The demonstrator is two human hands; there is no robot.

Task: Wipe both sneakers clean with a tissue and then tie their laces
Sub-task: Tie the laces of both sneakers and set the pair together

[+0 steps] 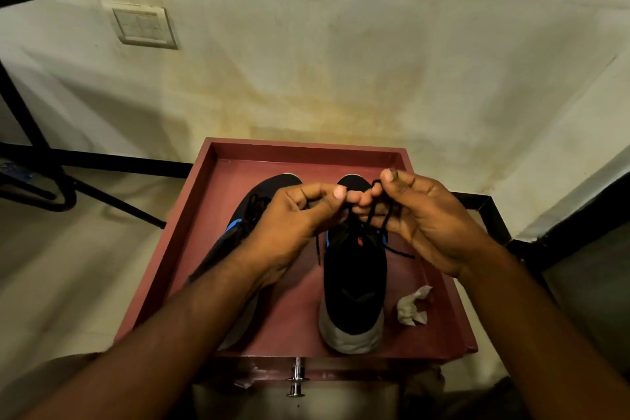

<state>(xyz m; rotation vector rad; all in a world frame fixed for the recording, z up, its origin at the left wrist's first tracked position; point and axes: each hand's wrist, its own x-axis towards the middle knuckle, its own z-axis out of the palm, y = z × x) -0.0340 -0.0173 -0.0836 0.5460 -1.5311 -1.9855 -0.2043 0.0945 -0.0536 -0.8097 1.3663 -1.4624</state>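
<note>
Forearms frame our view. Our left hand [293,215] and right hand [422,215] meet over the right sneaker [354,283], fingers [387,177] pinching black laces [375,211] that run down toward its tongue; its long axis points away from us. Left sneaker [252,204] sits alongside, tissue [412,307] rightmost, all on the red table [306,150] against a stained wall [341,61].

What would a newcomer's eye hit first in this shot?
Both hands, left hand and right hand, meet mid-frame, pinching black laces above the right-side sneaker. Both sneakers sit in a red tray, with a crumpled tissue beside that sneaker's heel.
</note>
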